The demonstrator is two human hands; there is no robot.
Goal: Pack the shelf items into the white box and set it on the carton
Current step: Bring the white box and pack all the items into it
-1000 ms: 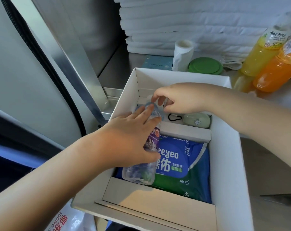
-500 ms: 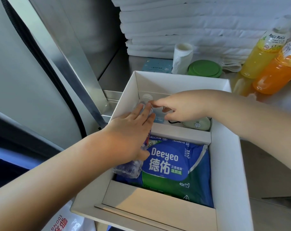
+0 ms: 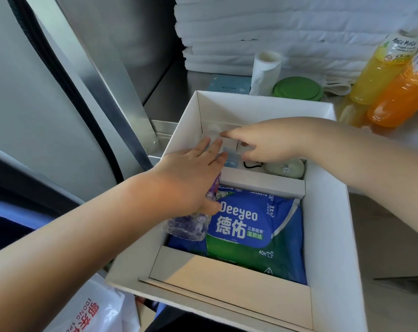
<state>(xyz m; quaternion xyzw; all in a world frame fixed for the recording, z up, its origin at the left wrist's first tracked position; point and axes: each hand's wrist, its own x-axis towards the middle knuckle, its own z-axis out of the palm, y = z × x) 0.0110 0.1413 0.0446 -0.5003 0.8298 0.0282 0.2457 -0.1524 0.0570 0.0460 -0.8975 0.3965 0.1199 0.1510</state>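
Open-fingered, our left hand [image 3: 191,178] and right hand [image 3: 270,142] press the bottle [image 3: 186,226] into the white box [image 3: 335,236] at nine o'clock; juice bottles [image 3: 399,92], two o'clock, unpacked.

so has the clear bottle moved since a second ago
Yes. The clear bottle has slid left, off the label of the wipes pack toward the left wall of the white box, its cap farther back past the divider.

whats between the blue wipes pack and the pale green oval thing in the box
A white cardboard divider crosses the white box between the wipes pack and the pale green oval item, seen in the head view.
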